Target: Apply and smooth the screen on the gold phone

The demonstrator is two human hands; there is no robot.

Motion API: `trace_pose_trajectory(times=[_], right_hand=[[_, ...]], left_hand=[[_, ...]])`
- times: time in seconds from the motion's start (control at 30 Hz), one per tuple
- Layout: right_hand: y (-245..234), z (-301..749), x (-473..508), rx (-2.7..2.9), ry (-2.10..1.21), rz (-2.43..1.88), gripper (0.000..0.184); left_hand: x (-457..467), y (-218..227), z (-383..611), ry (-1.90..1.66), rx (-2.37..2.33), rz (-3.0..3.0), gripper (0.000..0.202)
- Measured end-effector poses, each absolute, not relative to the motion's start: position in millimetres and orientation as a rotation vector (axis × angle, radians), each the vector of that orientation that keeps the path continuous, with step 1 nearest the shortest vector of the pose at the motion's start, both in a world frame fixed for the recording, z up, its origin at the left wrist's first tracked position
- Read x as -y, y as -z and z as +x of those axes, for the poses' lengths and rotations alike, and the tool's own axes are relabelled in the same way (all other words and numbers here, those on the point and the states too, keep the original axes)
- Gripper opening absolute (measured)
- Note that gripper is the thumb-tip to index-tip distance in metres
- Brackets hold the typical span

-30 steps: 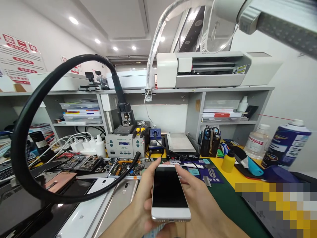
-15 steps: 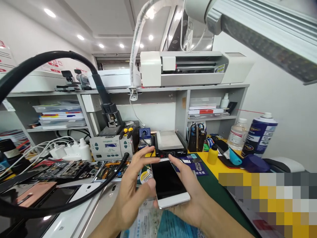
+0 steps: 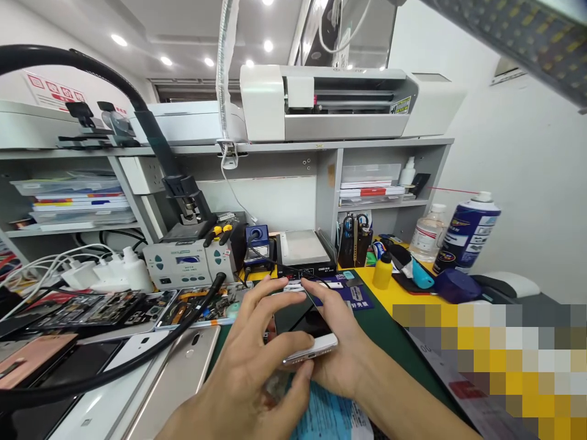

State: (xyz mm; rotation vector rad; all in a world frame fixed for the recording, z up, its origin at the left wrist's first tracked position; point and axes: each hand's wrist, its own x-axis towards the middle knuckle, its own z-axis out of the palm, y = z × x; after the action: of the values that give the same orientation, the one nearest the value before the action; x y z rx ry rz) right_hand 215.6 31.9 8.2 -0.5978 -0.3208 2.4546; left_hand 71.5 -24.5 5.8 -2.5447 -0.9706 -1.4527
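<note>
A white smartphone [image 3: 300, 318] with a dark screen is held between both hands above the bench, its bottom edge tipped toward me. My left hand [image 3: 257, 360] is closed around the phone's left side, with fingertips near the top and the thumb by the bottom edge. My right hand [image 3: 342, 342] grips the right side, its index finger reaching to the top corner. Part of the phone's left side and its back are hidden by the fingers. Beneath the hands lie a green mat [image 3: 385, 348] and a blue printed packet [image 3: 321, 412].
On the left lie several phones, including a white one [image 3: 110, 379], and a tray of small parts [image 3: 197, 302]. A black hose [image 3: 151, 360] arches over them from the hot-air station [image 3: 183, 263]. To the right stand a yellow bottle [image 3: 382, 273] and a blue spray can [image 3: 468, 235].
The phone has tipped so its bottom edge faces me more. My left hand has moved over the lower part of the phone, thumb now by its bottom edge. The view has shifted slightly.
</note>
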Motion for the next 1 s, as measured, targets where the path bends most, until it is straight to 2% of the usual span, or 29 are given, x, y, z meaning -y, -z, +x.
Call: trace_pose_trajectory(times=[0.47,1.0], right_hand=[[-16.0,213.6,-27.7,0.226,-2.435,-0.636,0.038],[-10.4,215.9,-28.1,0.185,-2.460,-0.620,0.032]], left_hand=[[22.6,0.8,71.4,1.276,0.929,-2.624,0.045],[22.3,0.0,76.8,1.351,0.822,-2.555,0.036]])
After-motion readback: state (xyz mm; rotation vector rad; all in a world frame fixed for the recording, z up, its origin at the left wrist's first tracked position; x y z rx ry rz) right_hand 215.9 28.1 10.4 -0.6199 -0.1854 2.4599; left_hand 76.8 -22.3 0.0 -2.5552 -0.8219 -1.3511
